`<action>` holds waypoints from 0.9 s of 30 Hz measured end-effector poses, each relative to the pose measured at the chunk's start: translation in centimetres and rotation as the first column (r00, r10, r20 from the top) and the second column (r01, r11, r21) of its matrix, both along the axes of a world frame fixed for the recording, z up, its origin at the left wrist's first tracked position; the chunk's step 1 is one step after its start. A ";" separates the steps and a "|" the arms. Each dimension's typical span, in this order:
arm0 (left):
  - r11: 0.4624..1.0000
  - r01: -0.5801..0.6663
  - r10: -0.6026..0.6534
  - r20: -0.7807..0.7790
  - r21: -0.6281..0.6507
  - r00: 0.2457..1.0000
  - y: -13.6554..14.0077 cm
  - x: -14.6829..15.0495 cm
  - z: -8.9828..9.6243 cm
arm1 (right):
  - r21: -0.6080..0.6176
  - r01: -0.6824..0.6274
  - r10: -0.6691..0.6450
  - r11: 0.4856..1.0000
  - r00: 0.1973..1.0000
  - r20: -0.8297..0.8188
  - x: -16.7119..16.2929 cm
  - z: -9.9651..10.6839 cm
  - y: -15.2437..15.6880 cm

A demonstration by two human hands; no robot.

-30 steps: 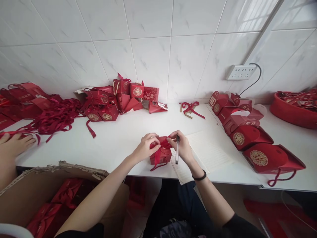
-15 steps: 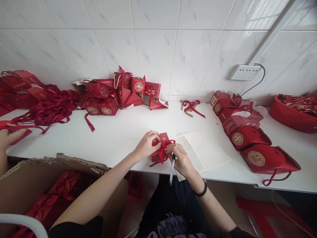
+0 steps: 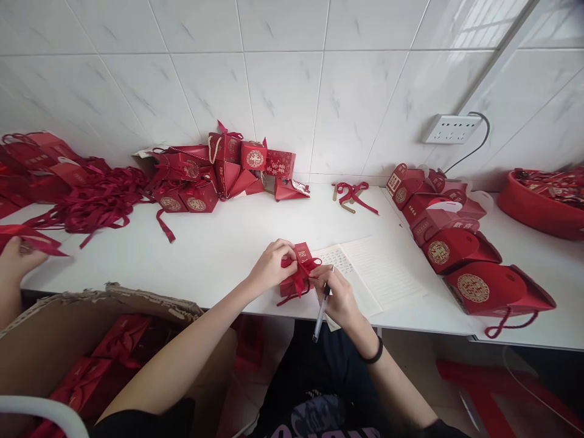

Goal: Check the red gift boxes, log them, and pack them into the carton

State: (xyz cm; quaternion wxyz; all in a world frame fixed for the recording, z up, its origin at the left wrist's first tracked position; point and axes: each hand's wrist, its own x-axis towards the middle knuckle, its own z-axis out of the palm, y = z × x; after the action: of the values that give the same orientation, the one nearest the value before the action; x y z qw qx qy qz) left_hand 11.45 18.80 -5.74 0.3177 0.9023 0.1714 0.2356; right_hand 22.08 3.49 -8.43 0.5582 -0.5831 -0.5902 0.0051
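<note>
Looped and almost there: a ribbon bow [image 3: 298, 281] is formed on the red box [image 3: 287, 286].
Ribbon is pinched by the left hand [image 3: 275, 263] and apparently by the right hand [image 3: 340, 297], where a pen [image 3: 321, 321] is gripped too; the bow, seemingly, is not yet released. The box is set near the table's [image 3: 219, 252] front edge, cord handle [image 3: 287, 299] personward; its long axis, hand-covered, cannot be told.

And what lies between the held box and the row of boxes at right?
The head view shows the right hand holding a pen, and lined paper on the table.
</note>
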 end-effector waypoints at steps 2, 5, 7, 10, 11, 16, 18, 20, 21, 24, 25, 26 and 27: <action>1.000 0.005 -0.005 -0.005 -0.008 1.000 0.0 0.0 0.1 | 0.004 0.035 -0.035 0.999 0.999 -0.028 0.1 0.4 0.2; 0.999 0.025 -0.025 -0.013 -0.031 1.000 0.0 -0.1 0.3 | -0.019 0.137 -0.138 0.990 0.985 -0.106 1.4 1.4 1.4; 0.999 0.033 -0.033 -0.017 -0.043 0.999 0.1 -0.1 0.5 | -0.098 0.151 -0.172 0.984 0.953 -0.248 2.8 1.9 2.6; 0.998 0.027 -0.028 -0.021 -0.054 0.999 0.1 -0.3 0.5 | -0.261 0.019 -0.144 0.965 0.872 -0.468 4.9 1.9 4.1; 0.998 0.027 -0.028 -0.023 -0.058 0.999 0.1 -0.3 0.4 | -0.293 -0.036 -0.125 0.955 0.851 -0.511 5.3 1.7 4.2; 0.999 0.040 -0.041 -0.019 -0.022 0.999 0.0 -0.4 0.3 | -0.298 -0.162 -0.064 0.941 0.779 -0.624 5.2 -0.1 3.0; 0.998 0.055 -0.055 -0.010 0.041 0.998 0.1 -0.4 0.5 | -0.293 -0.158 -0.075 0.943 0.758 -0.648 4.4 -0.4 2.3; 0.990 0.085 -0.083 -0.018 0.111 0.996 0.2 -0.3 0.7 | -0.302 -0.118 -0.111 0.946 0.757 -0.643 3.7 -0.2 1.8; 0.985 0.102 -0.099 -0.028 0.135 0.995 0.2 -0.2 0.8 | -0.309 -0.084 -0.138 0.947 0.762 -0.632 3.3 0.0 1.8; 0.980 0.128 -0.121 -0.052 0.153 0.991 0.3 -0.1 0.9 | -0.324 0.003 -0.207 0.946 0.774 -0.598 2.6 0.6 1.9; 0.982 0.116 -0.111 -0.046 0.147 0.993 0.2 -0.1 0.9 | -0.323 0.011 -0.212 0.946 0.773 -0.597 2.5 0.8 2.0; 0.985 0.098 -0.094 -0.034 0.140 0.995 0.2 -0.1 0.9 | -0.321 0.007 -0.210 0.947 0.772 -0.601 2.5 0.8 2.0; 0.988 0.077 -0.075 -0.018 0.130 0.997 0.1 -0.1 0.8 | -0.319 0.002 -0.205 0.948 0.770 -0.604 2.4 0.8 2.1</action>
State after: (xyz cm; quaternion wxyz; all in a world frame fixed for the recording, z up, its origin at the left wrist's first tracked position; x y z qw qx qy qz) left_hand 11.36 18.92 -4.90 0.2654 0.9287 0.1230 0.2280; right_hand 24.49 5.59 -7.58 0.6273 -0.6572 -0.3283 0.2583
